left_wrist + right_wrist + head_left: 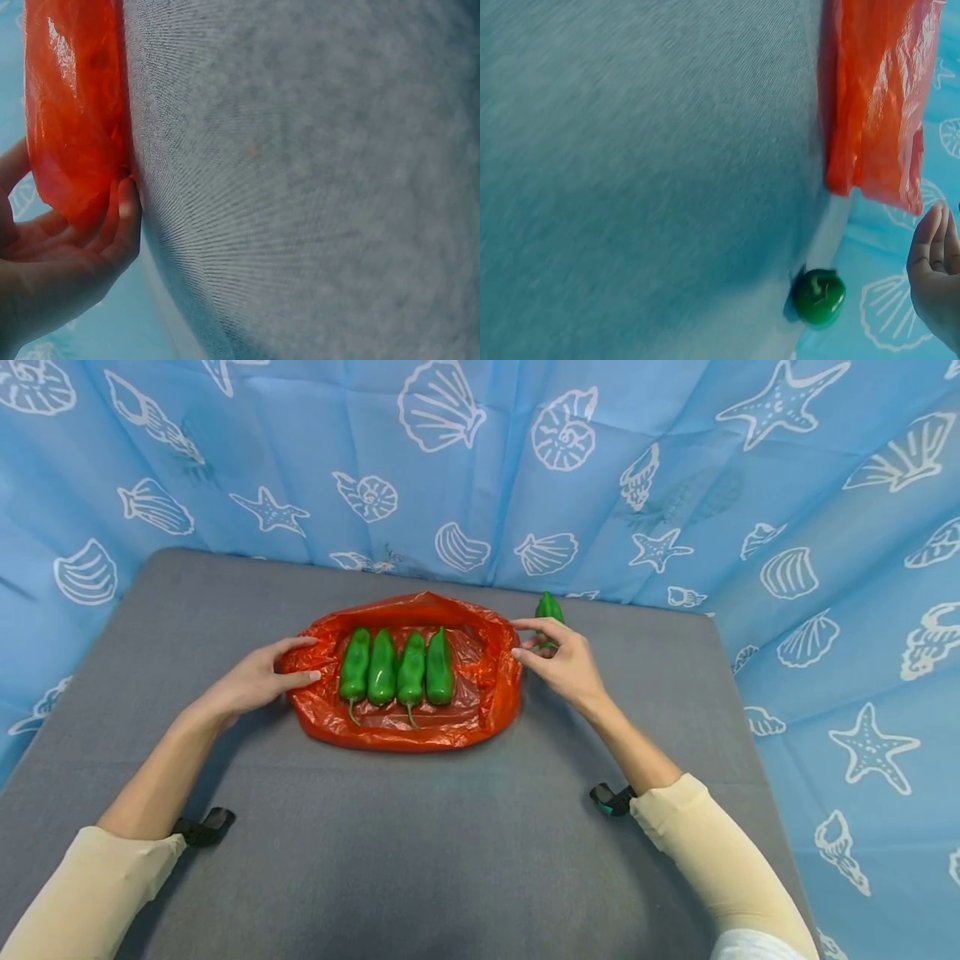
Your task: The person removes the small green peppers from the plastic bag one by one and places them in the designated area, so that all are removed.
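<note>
- Head view: blue shell-print curtain [465, 468] along the top, grey counter [465, 852] below. Centre, a red plastic bag [405, 739] holds four green peppers [411, 668]; the fifth pepper [550, 607] is partly behind the right grip [564, 662], thumb and finger parted at the bag's edge, contact unclear. Left grip [255, 678] holds the bag's left end.
- Left wrist view: bag upper left, its end between thumb and fingers.
- Right wrist view: bag upper right; fifth pepper lower right, left of the hand.

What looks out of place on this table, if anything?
One green pepper sits outside the red bag, on the gray table beyond the right hand. It looks odd because the other four peppers lie together inside the bag. I see nothing spilled.
</note>
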`<state>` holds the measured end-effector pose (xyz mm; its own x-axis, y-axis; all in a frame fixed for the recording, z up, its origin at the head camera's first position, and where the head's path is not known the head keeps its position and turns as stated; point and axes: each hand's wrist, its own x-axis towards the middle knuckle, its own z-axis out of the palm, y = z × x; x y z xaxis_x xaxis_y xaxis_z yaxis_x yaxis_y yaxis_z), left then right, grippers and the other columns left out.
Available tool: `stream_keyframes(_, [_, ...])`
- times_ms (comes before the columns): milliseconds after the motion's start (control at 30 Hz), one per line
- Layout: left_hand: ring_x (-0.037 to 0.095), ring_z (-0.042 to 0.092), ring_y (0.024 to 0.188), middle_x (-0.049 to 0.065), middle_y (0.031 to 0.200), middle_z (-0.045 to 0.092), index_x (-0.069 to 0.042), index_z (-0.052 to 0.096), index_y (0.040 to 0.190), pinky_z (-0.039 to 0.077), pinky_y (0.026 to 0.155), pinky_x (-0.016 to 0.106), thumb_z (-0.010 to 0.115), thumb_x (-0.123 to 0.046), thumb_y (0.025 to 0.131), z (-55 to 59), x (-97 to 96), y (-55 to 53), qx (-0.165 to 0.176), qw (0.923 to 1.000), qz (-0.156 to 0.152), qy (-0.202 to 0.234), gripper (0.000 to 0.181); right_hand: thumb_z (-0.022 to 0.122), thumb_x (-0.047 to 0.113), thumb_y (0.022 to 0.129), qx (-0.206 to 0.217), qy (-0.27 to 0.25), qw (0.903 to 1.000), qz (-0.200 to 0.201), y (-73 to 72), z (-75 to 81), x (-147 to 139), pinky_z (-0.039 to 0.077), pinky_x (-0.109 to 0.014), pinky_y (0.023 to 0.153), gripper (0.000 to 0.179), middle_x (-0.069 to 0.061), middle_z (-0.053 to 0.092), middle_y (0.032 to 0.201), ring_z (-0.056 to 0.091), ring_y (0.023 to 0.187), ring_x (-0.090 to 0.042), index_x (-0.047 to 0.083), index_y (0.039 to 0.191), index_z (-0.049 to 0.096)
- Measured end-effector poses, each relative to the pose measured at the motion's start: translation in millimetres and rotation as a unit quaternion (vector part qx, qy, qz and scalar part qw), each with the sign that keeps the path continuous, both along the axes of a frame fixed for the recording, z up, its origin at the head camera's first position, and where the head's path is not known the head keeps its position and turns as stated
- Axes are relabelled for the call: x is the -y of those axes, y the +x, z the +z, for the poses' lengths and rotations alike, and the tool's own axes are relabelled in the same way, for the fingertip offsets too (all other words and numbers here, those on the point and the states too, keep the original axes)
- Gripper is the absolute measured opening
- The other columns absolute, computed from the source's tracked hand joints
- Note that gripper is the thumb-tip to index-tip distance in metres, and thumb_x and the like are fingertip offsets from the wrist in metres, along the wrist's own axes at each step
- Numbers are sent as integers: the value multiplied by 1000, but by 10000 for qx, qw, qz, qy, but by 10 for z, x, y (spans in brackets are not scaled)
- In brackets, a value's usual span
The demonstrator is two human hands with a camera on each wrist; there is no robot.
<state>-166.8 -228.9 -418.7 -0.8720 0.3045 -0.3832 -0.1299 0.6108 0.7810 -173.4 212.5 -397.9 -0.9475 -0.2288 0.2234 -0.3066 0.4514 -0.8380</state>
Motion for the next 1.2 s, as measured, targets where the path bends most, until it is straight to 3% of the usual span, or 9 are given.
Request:
stream_keyframes(200, [24, 53, 74, 22, 131, 46, -13, 24, 158, 44, 72, 40, 59, -44, 99, 2, 2, 5, -26, 10000, 39, 15, 76, 74, 6, 89, 96, -279, 9994, 204, -35, -18, 114, 54, -27, 72, 37, -21, 64, 114, 65, 90, -25, 0, 125, 66])
stream_keyframes(467, [26, 53, 78, 22, 137, 41, -14, 24, 158, 43, 75, 41, 59, -44, 99, -7, -2, -7, -28, 10000, -3, -12, 76, 71, 4, 91, 651, -659, 9946, 469, -24, -33, 212, 51, -23, 70, 39, -28, 63, 113, 64, 91, -27, 2, 130, 63])
stream_keyframes(533, [30, 54, 88, 24, 142, 39, -14, 23, 159, 43, 80, 44, 61, -43, 98, -6, -4, -8, -25, 10000, -20, 0, 77, 71, 4, 92, 788, -729, 9930, 498, -18, -35, 234, 51, -23, 69, 40, -30, 62, 115, 64, 92, -27, 3, 131, 62])
stream_keyframes(600, [38, 53, 109, 27, 149, 34, -14, 22, 159, 42, 92, 52, 62, -41, 98, -2, -4, -9, -13, 10000, -80, 43, 78, 71, 6, 92, 917, -721, 9918, 520, -14, -40, 257, 50, -24, 68, 41, -30, 61, 118, 65, 93, -27, 3, 132, 61])
stream_keyframes(733, [49, 22, 142, 30, 159, 18, -13, 19, 160, 23, 109, 65, 64, -37, 98, -7, -6, -17, 23, 9998, -200, 67, 80, 71, 6, 92, 1178, -662, 9888, 629, -15, -68, 302, 53, -26, 74, 43, -25, 62, 122, 67, 95, -25, 3, 133, 60])
stream_keyframes(900, [50, 18, 143, 29, 159, 16, -13, 18, 160, 20, 110, 65, 63, -38, 98, -9, -13, -20, 40, 9999, -161, 48, 80, 71, 5, 92, 1384, -626, 9851, 810, -6, -108, 371, 54, -29, 83, 45, -25, 60, 128, 67, 103, -26, 5, 136, 59])
stream_keyframes(1200, [50, 18, 143, 29, 160, 15, -13, 19, 159, 20, 109, 66, 62, -42, 98, 12, -12, -15, 24, 9999, -158, -9, 80, 70, 2, 92, 1719, -604, 9792, 897, 19, -193, 501, 55, -34, 86, 51, -26, 59, 129, 65, 110, -33, -2, 140, 52])
